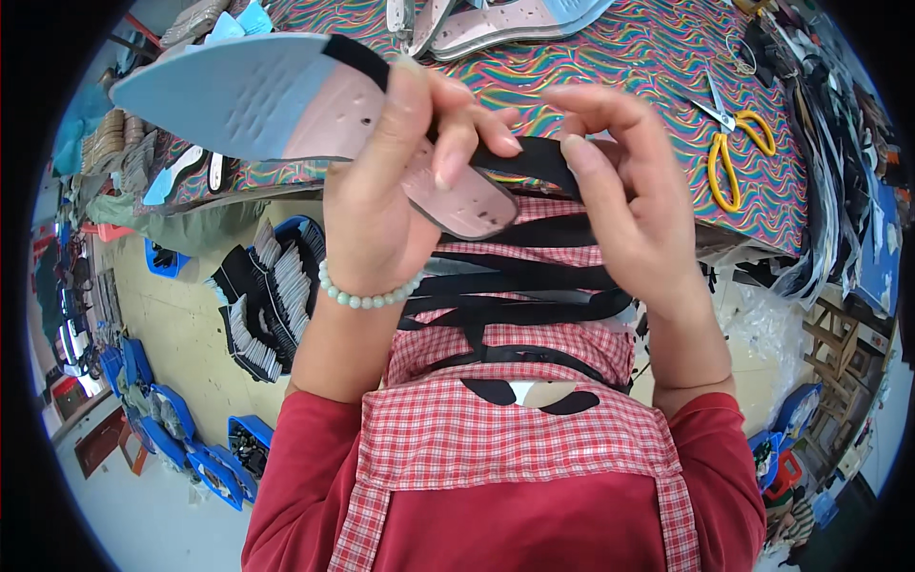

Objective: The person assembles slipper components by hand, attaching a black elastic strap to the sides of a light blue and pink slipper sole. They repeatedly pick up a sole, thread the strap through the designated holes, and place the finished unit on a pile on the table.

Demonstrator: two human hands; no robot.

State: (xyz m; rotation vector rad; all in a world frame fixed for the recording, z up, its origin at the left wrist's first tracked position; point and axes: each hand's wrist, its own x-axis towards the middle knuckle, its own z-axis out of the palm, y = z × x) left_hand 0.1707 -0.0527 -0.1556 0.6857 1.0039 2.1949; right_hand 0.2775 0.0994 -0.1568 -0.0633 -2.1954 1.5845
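Observation:
My left hand [391, 181] is closed round the middle of a blue and pink insole-shaped piece [248, 95], its pointed blue end toward the left. A black band crosses the piece at its upper edge. From beside my left fingers a black fabric strip [524, 162] runs to my right hand [639, 191], which pinches it between thumb and fingers. More lengths of black strip [534, 276] hang across my lap over the red checked apron [515, 429]. Part of the piece is hidden behind my left hand.
Yellow-handled scissors [729, 143] lie on the patterned tabletop [658, 57] at the right. More insole-shaped pieces [505, 29] lie at the far edge of view. On the floor at left stands a blue basket [305, 234] beside black-and-grey stacks [262, 296]. Dark strips [839, 143] hang at right.

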